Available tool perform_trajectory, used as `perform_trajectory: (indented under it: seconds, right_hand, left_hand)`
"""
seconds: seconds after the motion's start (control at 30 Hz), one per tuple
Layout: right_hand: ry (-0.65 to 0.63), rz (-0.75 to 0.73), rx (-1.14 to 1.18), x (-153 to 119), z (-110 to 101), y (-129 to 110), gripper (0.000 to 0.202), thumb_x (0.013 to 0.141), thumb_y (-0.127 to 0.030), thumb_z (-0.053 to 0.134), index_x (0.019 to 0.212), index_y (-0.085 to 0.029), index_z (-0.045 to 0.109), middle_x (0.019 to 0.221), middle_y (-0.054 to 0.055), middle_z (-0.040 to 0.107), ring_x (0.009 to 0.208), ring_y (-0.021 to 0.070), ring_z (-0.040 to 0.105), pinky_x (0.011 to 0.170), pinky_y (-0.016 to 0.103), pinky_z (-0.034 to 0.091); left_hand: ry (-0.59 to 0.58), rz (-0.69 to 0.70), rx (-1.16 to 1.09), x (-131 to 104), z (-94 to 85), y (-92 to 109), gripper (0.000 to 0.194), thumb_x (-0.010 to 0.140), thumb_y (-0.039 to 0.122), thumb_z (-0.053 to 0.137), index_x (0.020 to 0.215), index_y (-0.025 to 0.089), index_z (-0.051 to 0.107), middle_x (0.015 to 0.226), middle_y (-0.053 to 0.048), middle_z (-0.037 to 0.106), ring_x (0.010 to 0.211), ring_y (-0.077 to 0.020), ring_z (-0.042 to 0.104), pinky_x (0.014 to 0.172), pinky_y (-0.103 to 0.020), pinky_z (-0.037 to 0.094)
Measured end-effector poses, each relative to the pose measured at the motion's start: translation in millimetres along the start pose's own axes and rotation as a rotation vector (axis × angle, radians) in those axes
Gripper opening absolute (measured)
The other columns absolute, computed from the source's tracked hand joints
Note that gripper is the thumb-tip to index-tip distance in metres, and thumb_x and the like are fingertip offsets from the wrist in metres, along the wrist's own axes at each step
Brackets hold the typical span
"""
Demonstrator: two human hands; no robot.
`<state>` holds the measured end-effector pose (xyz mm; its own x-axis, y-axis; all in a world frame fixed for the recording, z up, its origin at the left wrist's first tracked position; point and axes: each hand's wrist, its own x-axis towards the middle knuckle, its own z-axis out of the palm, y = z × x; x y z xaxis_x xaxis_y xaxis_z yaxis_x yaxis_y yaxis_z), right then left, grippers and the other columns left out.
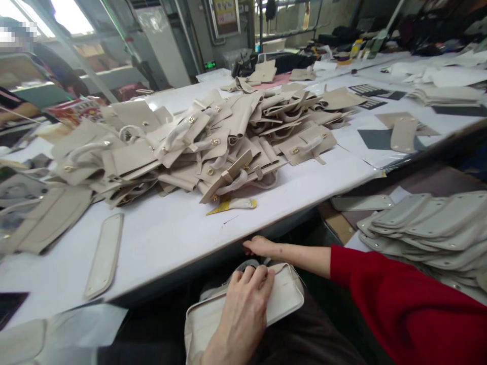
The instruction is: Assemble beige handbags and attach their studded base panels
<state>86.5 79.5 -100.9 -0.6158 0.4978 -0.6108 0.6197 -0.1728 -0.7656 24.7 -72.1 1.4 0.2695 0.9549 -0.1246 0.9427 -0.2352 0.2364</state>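
Observation:
A cream bag piece lies across my lap, below the table's front edge. My left hand rests on top of it, fingers curled over its far edge, holding it. My right hand, on a red-sleeved arm, reaches left just beyond the piece and under the white table's edge. Its fingers lie stretched out, and I cannot tell whether they grip anything. A small dark grey part shows between the two hands.
A big heap of beige bag panels with gold clasps covers the table's middle. A long beige strip lies front left, a yellow tag near the heap. Stacked oval panels sit to the right. Another person sits far left.

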Motion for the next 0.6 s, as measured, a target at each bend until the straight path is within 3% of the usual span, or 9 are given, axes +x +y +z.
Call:
perform_trajectory:
  seconds: [0.17,0.27,0.33,0.4,0.47,0.53,0.6]
  right_hand:
    - [-0.172,-0.116,0.050,-25.1,15.6,-32.1,0.053,0.098,-0.055,0.043,0.085,-0.012,0.071,0.083,0.008,0.074,0.076,0.0171,0.067,0.074,0.028,0.053]
    - [-0.164,-0.138,-0.012,-36.1,23.6,-35.9,0.061,0.096,-0.060,0.039,0.080,-0.012,0.072,0.081,0.010,0.074,0.076,0.0197,0.067,0.074,0.030,0.052]
    - [-0.132,-0.170,-0.087,-37.9,26.2,-35.4,0.066,0.096,-0.063,0.035,0.076,-0.012,0.071,0.080,0.010,0.073,0.078,0.0216,0.067,0.077,0.032,0.050]
    - [-0.110,-0.228,-0.167,-37.7,28.1,-35.1,0.067,0.095,-0.065,0.034,0.075,-0.013,0.071,0.082,0.010,0.073,0.084,0.0232,0.066,0.081,0.033,0.048]
    - [-0.101,-0.279,-0.233,-38.1,30.2,-35.5,0.068,0.096,-0.065,0.031,0.080,-0.014,0.072,0.085,0.010,0.073,0.087,0.0241,0.066,0.085,0.034,0.046]
    - [-0.101,-0.311,-0.288,-39.6,32.5,-36.2,0.070,0.097,-0.066,0.027,0.089,-0.013,0.073,0.089,0.011,0.074,0.088,0.0247,0.066,0.087,0.036,0.045]
    - [-0.115,-0.340,-0.341,-41.7,34.7,-37.3,0.071,0.097,-0.067,0.025,0.099,-0.014,0.072,0.095,0.012,0.074,0.093,0.0255,0.066,0.091,0.037,0.044]
  left_hand:
    - [0.008,-0.019,-0.063,-3.5,-4.4,8.5,0.052,0.086,0.007,0.045,0.136,0.019,0.053,0.127,-0.009,0.060,0.115,-0.0295,0.052,0.100,-0.047,0.042]
    - [0.075,-0.017,-0.162,-8.9,-9.1,12.7,0.049,0.084,0.008,0.048,0.131,0.020,0.058,0.125,-0.010,0.062,0.121,-0.0291,0.050,0.109,-0.048,0.035]
    - [0.106,-0.021,-0.304,-14.9,-14.9,4.3,0.038,0.087,0.012,0.048,0.118,0.022,0.067,0.116,-0.008,0.067,0.115,-0.0260,0.055,0.107,-0.042,0.038]
    - [0.147,-0.123,-0.501,-25.6,-19.6,-18.7,0.030,0.092,0.021,0.046,0.103,0.023,0.074,0.103,-0.006,0.073,0.102,-0.0227,0.062,0.099,-0.035,0.044]
    - [0.213,-0.370,-0.682,-42.2,-18.4,-53.0,0.034,0.095,0.035,0.045,0.099,0.021,0.075,0.098,-0.007,0.075,0.091,-0.0213,0.065,0.091,-0.032,0.049]
    - [0.236,-0.620,-0.777,-61.9,-8.6,-87.5,0.043,0.093,0.048,0.047,0.111,0.019,0.072,0.109,-0.008,0.074,0.099,-0.0229,0.066,0.094,-0.033,0.049]
    - [0.228,-0.728,-0.786,-79.3,8.6,-110.2,0.051,0.088,0.056,0.050,0.102,0.013,0.074,0.101,-0.013,0.074,0.093,-0.0278,0.068,0.086,-0.039,0.053]
